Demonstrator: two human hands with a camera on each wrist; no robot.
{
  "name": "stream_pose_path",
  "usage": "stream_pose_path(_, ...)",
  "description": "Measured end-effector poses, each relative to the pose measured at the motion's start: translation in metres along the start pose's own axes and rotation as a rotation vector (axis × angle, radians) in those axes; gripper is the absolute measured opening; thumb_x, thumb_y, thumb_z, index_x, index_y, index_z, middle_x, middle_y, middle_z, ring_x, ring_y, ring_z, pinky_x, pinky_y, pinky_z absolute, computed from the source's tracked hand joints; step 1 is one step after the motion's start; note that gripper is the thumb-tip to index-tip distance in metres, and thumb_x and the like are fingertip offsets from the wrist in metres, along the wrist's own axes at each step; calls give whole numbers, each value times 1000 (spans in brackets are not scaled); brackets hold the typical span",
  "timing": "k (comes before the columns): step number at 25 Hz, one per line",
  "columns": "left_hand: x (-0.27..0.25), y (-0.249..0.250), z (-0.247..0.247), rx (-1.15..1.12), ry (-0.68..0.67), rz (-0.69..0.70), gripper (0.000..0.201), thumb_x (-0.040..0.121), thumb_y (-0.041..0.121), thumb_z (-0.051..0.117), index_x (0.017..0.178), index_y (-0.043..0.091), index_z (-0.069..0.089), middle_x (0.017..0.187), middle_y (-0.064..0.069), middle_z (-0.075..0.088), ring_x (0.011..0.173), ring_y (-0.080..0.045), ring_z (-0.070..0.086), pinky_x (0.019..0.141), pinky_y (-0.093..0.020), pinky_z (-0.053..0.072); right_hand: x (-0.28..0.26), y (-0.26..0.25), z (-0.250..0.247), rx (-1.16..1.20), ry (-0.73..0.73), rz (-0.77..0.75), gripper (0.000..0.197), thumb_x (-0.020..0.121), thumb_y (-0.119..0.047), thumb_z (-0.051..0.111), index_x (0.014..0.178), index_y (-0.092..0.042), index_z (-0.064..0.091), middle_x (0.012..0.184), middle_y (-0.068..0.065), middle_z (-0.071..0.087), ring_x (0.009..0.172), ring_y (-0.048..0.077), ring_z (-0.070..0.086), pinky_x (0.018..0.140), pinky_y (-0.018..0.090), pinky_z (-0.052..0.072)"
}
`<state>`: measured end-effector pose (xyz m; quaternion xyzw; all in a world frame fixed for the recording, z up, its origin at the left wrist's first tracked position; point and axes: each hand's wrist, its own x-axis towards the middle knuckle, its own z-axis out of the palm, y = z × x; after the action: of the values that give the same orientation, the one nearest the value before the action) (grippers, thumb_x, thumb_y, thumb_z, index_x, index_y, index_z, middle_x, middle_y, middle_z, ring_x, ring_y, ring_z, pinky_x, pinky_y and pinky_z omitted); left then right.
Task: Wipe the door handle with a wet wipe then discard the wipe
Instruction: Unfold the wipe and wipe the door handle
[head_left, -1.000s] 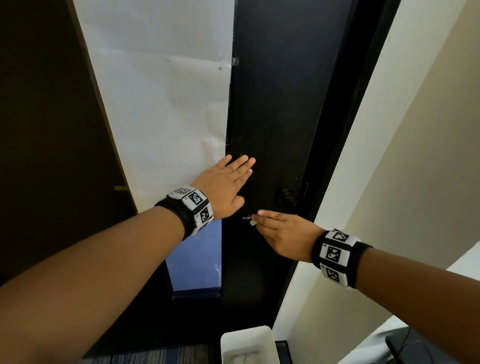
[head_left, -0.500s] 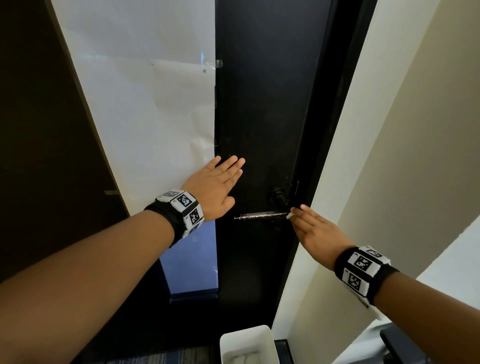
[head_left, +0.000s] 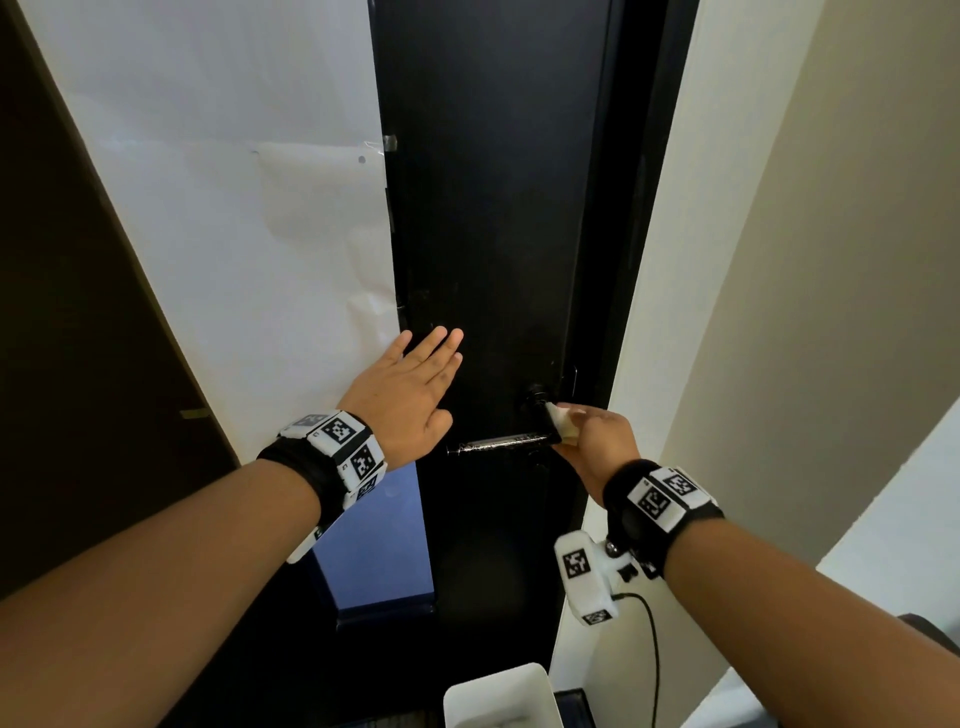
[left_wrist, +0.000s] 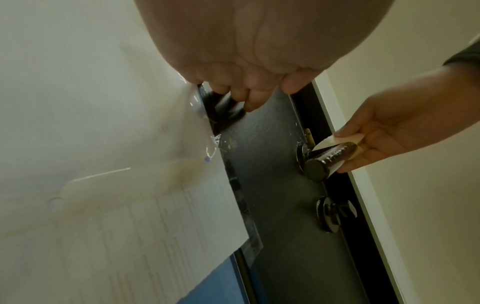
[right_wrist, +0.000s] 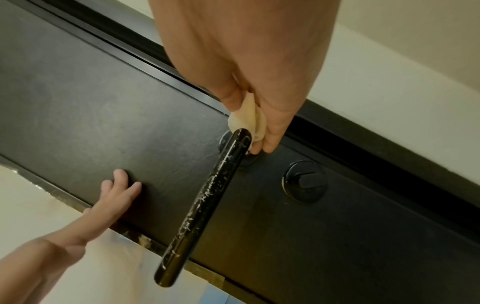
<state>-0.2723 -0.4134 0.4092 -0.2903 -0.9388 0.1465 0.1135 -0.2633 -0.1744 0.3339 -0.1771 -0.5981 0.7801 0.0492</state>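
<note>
A black lever door handle (head_left: 498, 443) (left_wrist: 330, 159) (right_wrist: 205, 205) juts from the black door (head_left: 493, 208), its surface streaked with wet marks. My right hand (head_left: 587, 436) (right_wrist: 249, 115) pinches a folded white wet wipe (head_left: 561, 423) (left_wrist: 337, 143) (right_wrist: 248, 121) against the handle's inner end, close to the round rose. My left hand (head_left: 415, 384) (right_wrist: 116, 197) lies flat with straight fingers on the door, left of the handle. It holds nothing.
A round thumb-turn lock (left_wrist: 335, 211) (right_wrist: 305, 182) sits just below the handle. White paper (head_left: 234, 234) is taped over the panel left of the door. A white bin (head_left: 501, 696) stands on the floor below. A cream wall (head_left: 831, 312) flanks the right.
My right hand slid the wipe from the handle's free end to its inner end, then turned up beside the rose. The left hand stayed flat on the door.
</note>
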Motion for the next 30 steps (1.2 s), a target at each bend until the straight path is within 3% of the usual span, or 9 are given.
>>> stream_pose_path(3,0,1,0,-5,-6,0,79,78,43,0,151,12,3,160,-5,-12,146,-18,-15,119,-40,-8,5,1,5,98,-30,77,31,89,4,45,118,6,58,117,21,59,100,32,60,91,48,52)
stream_pose_path(7,0,1,2,-3,-3,-2,79,78,43,-1,151,12,2,159,-5,-14,146,-17,-17,119,-40,-10,-4,3,-1,266,-86,164,24,92,3,44,107,8,61,112,24,64,104,35,64,94,49,51)
stream_pose_path(10,0,2,3,1,-7,-6,78,79,43,0,151,12,1,159,-5,-15,146,-17,-18,119,-41,-9,-9,8,-5,352,-81,206,25,94,1,42,113,9,57,117,28,60,103,39,64,88,49,54)
stream_pose_path(16,0,2,2,5,-17,-15,71,87,41,13,151,12,2,159,-5,-15,146,-17,-17,120,-42,-8,-31,15,-10,417,-106,233,23,96,3,36,114,7,50,110,33,57,98,43,64,83,48,54)
stream_pose_path(20,-1,2,1,12,-21,-11,67,92,39,19,151,12,2,159,-5,-15,146,-18,-17,120,-41,-8,-39,25,-18,223,-215,171,26,94,3,39,112,9,57,116,31,61,98,41,67,84,45,56)
stream_pose_path(24,-2,5,-3,-36,-30,-23,66,92,38,18,151,13,6,160,-5,-12,146,-18,-15,120,-41,-6,-49,24,-21,-70,-327,50,26,95,-4,45,102,-3,70,118,21,62,107,33,61,86,38,55)
stream_pose_path(26,-3,12,-8,-185,-6,-26,61,95,35,28,150,13,16,161,-5,2,148,-19,-5,121,-39,1,-50,19,-21,-161,-349,-23,27,96,-5,45,101,-6,72,117,19,63,102,29,60,76,31,54)
stream_pose_path(27,-3,18,-10,-340,12,-38,56,95,32,35,148,14,26,159,-6,18,148,-19,10,120,-36,10,-51,16,-21,-170,-362,-50,27,96,-5,45,101,-5,72,116,19,64,99,28,60,73,28,53)
stream_pose_path(30,-7,43,-13,-919,36,-116,37,91,28,56,126,18,60,121,-3,66,114,-14,59,103,-32,44,-55,4,-17,-140,-446,-108,26,97,-5,44,105,0,69,112,20,66,91,24,62,68,27,52)
